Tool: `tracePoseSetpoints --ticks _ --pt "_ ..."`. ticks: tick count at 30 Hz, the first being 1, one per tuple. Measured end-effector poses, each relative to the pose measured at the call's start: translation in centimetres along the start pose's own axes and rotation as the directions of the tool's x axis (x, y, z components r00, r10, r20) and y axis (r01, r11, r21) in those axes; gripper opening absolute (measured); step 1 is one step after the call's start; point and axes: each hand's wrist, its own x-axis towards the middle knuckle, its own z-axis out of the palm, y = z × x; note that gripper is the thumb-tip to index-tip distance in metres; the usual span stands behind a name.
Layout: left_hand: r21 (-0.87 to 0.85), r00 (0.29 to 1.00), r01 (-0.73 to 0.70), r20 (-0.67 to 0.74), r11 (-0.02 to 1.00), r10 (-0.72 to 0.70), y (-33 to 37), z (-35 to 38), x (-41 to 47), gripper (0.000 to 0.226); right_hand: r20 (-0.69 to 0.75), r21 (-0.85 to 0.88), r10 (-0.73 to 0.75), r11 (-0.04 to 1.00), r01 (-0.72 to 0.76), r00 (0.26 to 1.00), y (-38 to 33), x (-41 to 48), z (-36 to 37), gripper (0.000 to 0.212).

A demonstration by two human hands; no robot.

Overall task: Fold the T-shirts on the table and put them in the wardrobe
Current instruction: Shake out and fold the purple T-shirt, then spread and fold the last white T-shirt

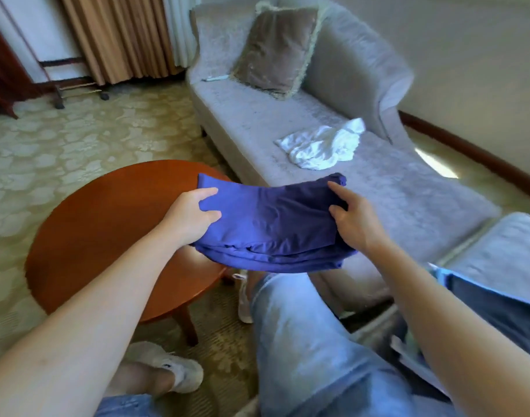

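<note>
A folded blue T-shirt [269,224] is held in the air above the right edge of the round wooden table [107,230]. My left hand [194,215] grips its left side, thumb on top and fingers underneath. My right hand [352,216] holds its right side, index finger and thumb lying on the cloth and the other fingers under it. A crumpled white T-shirt [324,144] lies on the grey sofa [257,115] beyond the blue one.
A brown cushion [275,46] leans at the sofa's far end, with a small pen-like thing [215,78] beside it. A grey footstool [504,257] stands at the right. My legs in light jeans [305,341] stretch beside the table. Curtains [119,37] and a wheeled rack [65,85] stand at the back left.
</note>
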Motion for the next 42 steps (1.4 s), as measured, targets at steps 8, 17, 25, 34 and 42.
tracePoseSetpoints --ticks 8,17,25,34,42 --pt "-0.099 0.932 -0.268 0.227 0.958 0.284 13.7 10.9 -3.6 0.060 -0.328 -0.007 0.167 0.984 -0.180 0.930 7.3 -11.6 -15.5 0.059" --pt "-0.330 0.811 -0.256 0.437 0.909 0.388 22.4 22.4 -10.6 0.063 -0.598 -0.028 0.310 0.914 -0.405 0.739 14.0 -25.6 -25.7 0.057" --pt "0.116 0.670 -0.492 0.683 0.863 0.291 19.6 27.8 -13.4 0.073 -0.522 -0.112 0.579 0.682 -0.723 0.627 19.5 -29.5 -23.8 0.053" --pt "0.274 0.870 -0.410 0.404 0.870 0.283 17.5 20.2 -6.1 0.060 -0.375 -0.309 0.274 0.864 -0.398 0.885 11.4 -16.1 -19.4 0.040" --pt "0.350 0.995 -0.104 0.023 0.931 0.102 10.3 10.0 4.5 0.051 -0.007 -0.414 0.096 0.906 -0.090 0.995 3.2 1.8 -9.6 0.041"
